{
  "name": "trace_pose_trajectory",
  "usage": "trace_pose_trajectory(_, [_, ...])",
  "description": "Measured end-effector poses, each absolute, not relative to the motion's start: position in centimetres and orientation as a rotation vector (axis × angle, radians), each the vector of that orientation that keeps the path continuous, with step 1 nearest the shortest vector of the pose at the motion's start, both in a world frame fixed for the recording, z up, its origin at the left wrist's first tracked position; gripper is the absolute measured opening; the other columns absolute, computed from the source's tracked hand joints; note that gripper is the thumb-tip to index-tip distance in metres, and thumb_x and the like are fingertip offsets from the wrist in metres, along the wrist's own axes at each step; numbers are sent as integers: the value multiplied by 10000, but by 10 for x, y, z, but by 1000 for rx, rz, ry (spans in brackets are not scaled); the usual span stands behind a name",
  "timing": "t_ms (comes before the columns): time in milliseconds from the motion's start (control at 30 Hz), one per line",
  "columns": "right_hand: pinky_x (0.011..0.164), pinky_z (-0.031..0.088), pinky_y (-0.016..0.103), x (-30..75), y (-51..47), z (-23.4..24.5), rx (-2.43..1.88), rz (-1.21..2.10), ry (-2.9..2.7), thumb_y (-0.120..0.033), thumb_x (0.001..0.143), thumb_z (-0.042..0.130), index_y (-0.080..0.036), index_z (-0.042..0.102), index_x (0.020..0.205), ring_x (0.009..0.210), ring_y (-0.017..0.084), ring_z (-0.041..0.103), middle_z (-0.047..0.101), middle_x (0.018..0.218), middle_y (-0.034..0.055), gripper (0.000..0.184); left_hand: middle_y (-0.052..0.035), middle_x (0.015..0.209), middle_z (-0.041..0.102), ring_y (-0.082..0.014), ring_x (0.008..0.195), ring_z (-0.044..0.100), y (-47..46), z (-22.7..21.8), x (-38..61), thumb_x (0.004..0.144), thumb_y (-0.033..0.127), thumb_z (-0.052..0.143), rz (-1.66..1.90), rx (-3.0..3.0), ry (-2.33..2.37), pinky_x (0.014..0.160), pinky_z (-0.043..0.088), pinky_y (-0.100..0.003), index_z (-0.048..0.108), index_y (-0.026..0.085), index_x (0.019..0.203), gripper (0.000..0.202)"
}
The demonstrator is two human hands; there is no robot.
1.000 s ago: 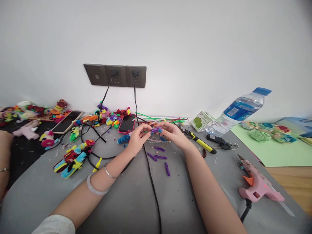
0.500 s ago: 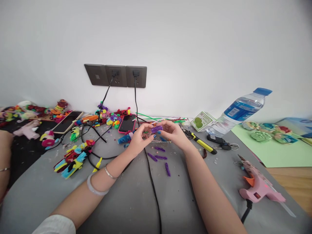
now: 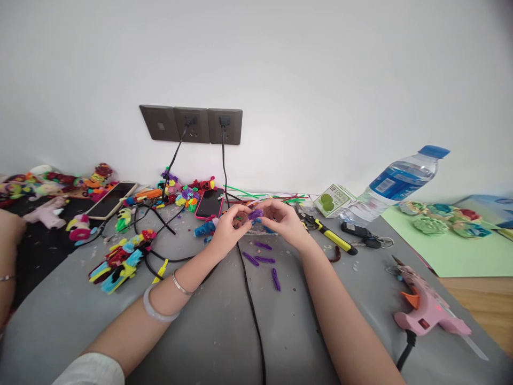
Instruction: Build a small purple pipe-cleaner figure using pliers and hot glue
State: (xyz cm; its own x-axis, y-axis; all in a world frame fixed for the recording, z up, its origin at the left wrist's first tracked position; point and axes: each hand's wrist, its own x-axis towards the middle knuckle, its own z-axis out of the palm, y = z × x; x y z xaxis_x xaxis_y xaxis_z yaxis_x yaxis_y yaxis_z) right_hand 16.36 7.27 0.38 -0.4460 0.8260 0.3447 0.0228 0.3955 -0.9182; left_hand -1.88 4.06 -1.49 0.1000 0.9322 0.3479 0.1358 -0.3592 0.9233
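My left hand (image 3: 227, 229) and my right hand (image 3: 282, 220) meet above the grey mat (image 3: 208, 321), fingers pinched together on a small purple pipe-cleaner piece (image 3: 255, 214) held between them. Just below the hands, three short purple pipe-cleaner pieces (image 3: 264, 260) lie loose on the mat. A black cable (image 3: 251, 310) runs from the wall socket (image 3: 224, 126) under my hands toward me.
A pink glue gun (image 3: 427, 310) lies at the right, yellow-handled cutters (image 3: 331, 233) and keys (image 3: 366, 236) beyond it, with a tilted water bottle (image 3: 395, 182) and green paper (image 3: 460, 248). Two phones (image 3: 209, 202) and colourful pipe-cleaner figures (image 3: 120, 259) crowd the left. Another person's arm (image 3: 8, 251) shows at the far left.
The purple piece was held stretched between both hands; now it is bunched into a smaller lump as my fingertips have closed in on it. My arms have stayed in place.
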Motion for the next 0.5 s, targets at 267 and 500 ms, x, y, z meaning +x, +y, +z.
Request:
trace_pose_trajectory(267, [660, 402, 306, 159, 70, 8, -697, 1039, -1813, -347, 832, 718, -214, 671, 942, 731, 162, 523, 661, 949, 44, 179, -62, 963, 604, -167, 872, 591, 40, -13, -19, 787, 202, 622, 1351, 1645, 1073, 668, 491, -230, 605, 176, 956, 173])
trace_pose_trajectory(500, [777, 460, 347, 158, 71, 7, -624, 972, -1832, -351, 844, 722, -231, 684, 914, 912, 210, 583, 635, 961, 54, 143, -56, 931, 628, -152, 814, 601, 37, -10, -17, 772, 199, 623, 1337, 1636, 1055, 608, 449, -213, 600, 169, 923, 156])
